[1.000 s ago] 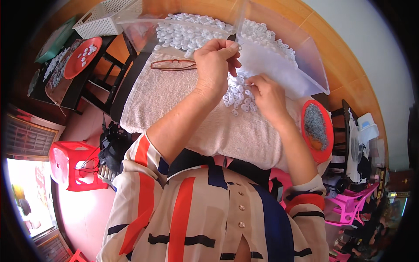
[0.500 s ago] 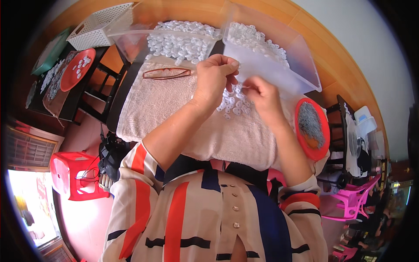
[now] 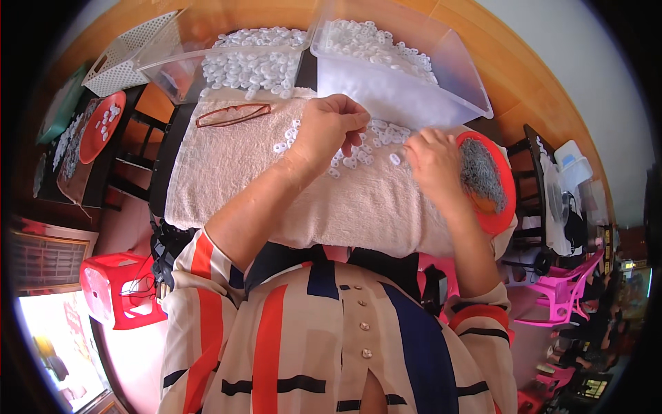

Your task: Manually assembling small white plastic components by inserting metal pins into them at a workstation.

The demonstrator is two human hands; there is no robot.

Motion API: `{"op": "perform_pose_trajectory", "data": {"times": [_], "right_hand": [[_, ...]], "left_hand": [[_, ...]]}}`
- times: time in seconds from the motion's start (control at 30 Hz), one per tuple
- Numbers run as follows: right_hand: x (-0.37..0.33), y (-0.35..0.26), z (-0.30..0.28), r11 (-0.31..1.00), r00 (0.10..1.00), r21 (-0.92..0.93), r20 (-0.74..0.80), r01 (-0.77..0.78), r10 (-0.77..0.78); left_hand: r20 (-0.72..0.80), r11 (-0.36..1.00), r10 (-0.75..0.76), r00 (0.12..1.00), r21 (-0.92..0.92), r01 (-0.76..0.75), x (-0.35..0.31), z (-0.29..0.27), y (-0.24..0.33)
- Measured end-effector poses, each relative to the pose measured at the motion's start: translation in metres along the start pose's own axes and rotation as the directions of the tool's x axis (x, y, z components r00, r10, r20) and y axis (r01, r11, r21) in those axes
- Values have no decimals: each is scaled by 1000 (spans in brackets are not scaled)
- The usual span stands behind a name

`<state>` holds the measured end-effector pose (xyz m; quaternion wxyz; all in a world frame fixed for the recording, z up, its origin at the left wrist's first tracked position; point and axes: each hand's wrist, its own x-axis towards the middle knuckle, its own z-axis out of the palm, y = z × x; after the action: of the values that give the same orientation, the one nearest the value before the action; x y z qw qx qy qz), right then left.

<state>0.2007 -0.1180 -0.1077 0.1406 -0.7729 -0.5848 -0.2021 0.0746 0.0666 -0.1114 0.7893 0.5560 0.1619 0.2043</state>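
Observation:
My left hand [image 3: 331, 131] is above the far middle of a pale pink towel [image 3: 289, 200], thumb and fingers pinched together. Whatever sits in that pinch is too small or hidden to make out. To its right, my right hand [image 3: 436, 164] has its fingers curled together close to the near tub and the red tray; its fingertips are mostly hidden. One white oval piece [image 3: 395, 159] with holes shows right beside those fingertips, and I cannot tell whether they touch it. Loose white pieces [image 3: 350, 163] of the same kind lie on the towel between and beneath my hands.
A red tray [image 3: 507, 207] of small grey metal-looking bits stands at the right. Two clear tubs, left [image 3: 176, 86] and right [image 3: 386, 90], hold heaps of white pieces behind the towel. Brown-framed glasses [image 3: 233, 115] lie at the towel's far left. A red stool [image 3: 124, 290] stands left.
My right hand has moved right, away from my left hand and toward the red tray. My left hand stays pinched. The whole view has shifted slightly.

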Motion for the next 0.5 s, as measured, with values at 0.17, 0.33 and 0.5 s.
{"op": "perform_pose_trajectory", "data": {"times": [0.17, 0.33, 0.5], "right_hand": [[-4, -16, 4, 999, 995, -35, 103, -9, 12], [-5, -22, 7, 996, 996, 80, 91, -25, 18], [6, -10, 18, 478, 882, 776, 204, -410, 425]], "left_hand": [[42, 998, -30, 999, 60, 27, -1, 3, -6], [89, 997, -75, 993, 7, 75, -4, 6, -4], [96, 993, -104, 990, -44, 109, -6, 9, -1]]}}
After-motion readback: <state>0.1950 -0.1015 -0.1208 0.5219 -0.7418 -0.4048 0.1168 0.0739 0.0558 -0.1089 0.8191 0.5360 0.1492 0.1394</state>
